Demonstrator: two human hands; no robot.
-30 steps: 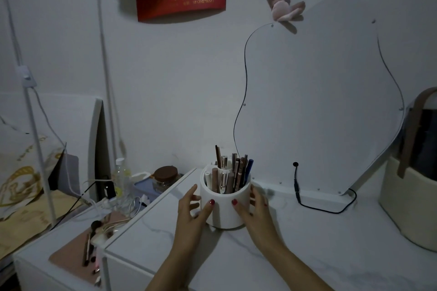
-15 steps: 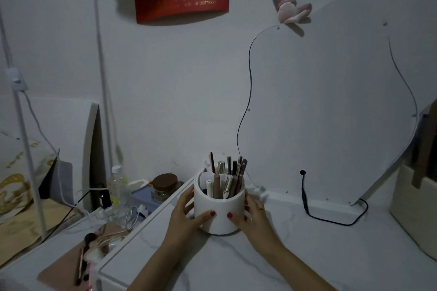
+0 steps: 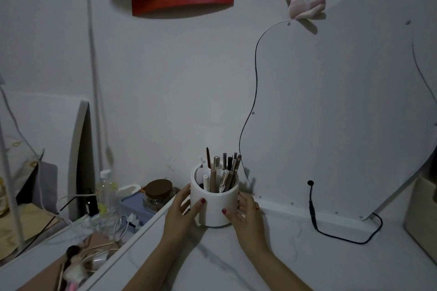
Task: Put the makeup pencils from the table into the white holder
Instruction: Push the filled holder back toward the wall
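A round white holder [image 3: 216, 205] stands on the white marble table [image 3: 295, 260] near the wall. Several makeup pencils [image 3: 223, 173] stick up out of it, leaning to the right. My left hand [image 3: 181, 212] wraps the holder's left side and my right hand [image 3: 246, 211] wraps its right side, thumbs on the front. I see no loose pencils on the tabletop.
A curvy mirror [image 3: 343, 113] leans on the wall behind, with a black cable [image 3: 343, 238] trailing on the table. A beige bag [image 3: 423, 220] sits at right. On the lower shelf at left are a brown-lidded jar [image 3: 158, 194], a bottle [image 3: 106, 191], cables and brushes [image 3: 71, 264].
Both hands have slid the holder back and a little to the left, closer to the wall. The camera has moved nearer and tilted slightly.
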